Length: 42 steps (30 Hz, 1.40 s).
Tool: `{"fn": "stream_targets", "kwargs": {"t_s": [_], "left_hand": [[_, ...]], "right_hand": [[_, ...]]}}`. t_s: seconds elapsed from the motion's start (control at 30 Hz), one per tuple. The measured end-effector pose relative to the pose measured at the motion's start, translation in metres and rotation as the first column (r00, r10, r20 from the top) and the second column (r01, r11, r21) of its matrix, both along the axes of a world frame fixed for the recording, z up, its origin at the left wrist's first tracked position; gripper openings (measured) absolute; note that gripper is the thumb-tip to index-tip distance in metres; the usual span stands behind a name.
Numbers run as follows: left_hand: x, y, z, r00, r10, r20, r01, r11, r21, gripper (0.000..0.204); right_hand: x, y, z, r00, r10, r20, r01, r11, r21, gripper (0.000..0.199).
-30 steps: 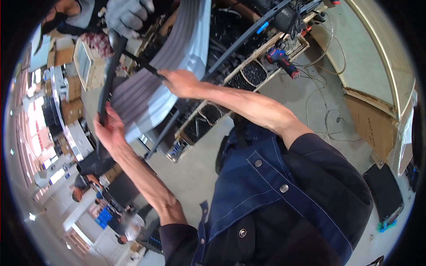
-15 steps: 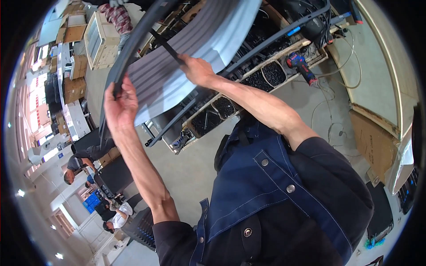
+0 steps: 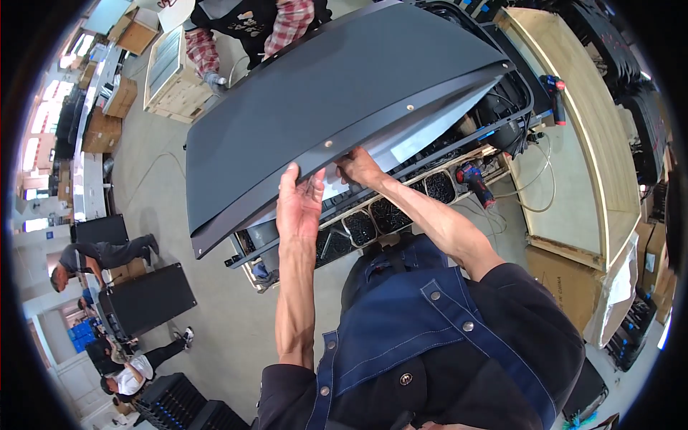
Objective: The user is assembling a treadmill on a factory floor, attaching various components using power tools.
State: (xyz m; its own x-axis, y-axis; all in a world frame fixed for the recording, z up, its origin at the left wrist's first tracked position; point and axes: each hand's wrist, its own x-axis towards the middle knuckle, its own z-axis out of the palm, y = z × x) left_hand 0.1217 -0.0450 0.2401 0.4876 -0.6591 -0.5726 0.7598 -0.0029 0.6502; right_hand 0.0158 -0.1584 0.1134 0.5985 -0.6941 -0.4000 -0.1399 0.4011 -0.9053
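Fingers (image 3: 290,188) of your left hand (image 3: 299,208) are stretched up, close together, flat against the underside of the large dark curved panel (image 3: 315,100), with their tips at its near edge strip. Your right hand (image 3: 358,168) reaches under the same edge just beside the left; its fingers are curled up behind the strip, and you cannot tell how tightly they grip. That panel fills the upper middle of the frame, tilted, its low corner toward the left centre and its high corner toward the upper right. At the top of the frame, a person in a plaid shirt (image 3: 287,21) stands at the far side of the panel. Below your hands, a wooden tray (image 3: 401,208) holds compartments of dark screws, and a cordless drill (image 3: 474,183) lies at its right end. Lower left, people crouch near a black case (image 3: 147,297) on the floor (image 3: 215,315).
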Motion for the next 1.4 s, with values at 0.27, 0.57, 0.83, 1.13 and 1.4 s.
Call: {"fn": "stream_targets", "kwargs": {"t_s": [0.27,0.57,0.83,1.13,1.4], "left_hand": [[-0.003,0.011,-0.031,0.999,-0.004,-0.052,0.000,0.998,-0.069,0.035],[-0.010,0.034,-0.073,0.973,0.041,-0.225,-0.079,0.983,-0.164,0.044],[0.068,0.101,-0.106,0.803,0.489,0.340,-0.559,0.816,0.148,0.042],[0.067,0.118,-0.113,0.819,0.510,0.265,-0.554,0.821,0.134,0.037],[0.044,0.144,-0.115,0.852,0.379,0.360,-0.473,0.853,0.222,0.038]], "right_hand": [[-0.030,-0.023,0.007,0.947,0.187,-0.261,-0.212,0.975,-0.070,0.038],[-0.279,-0.160,0.031,0.609,-0.736,0.296,0.665,0.677,0.315,0.027],[-0.296,-0.154,0.059,0.757,-0.651,0.054,0.645,0.758,0.100,0.029],[-0.326,-0.139,0.037,0.770,-0.589,-0.245,0.561,0.808,-0.182,0.054],[-0.331,-0.135,0.024,0.764,-0.439,-0.473,0.348,0.897,-0.272,0.075]]}}
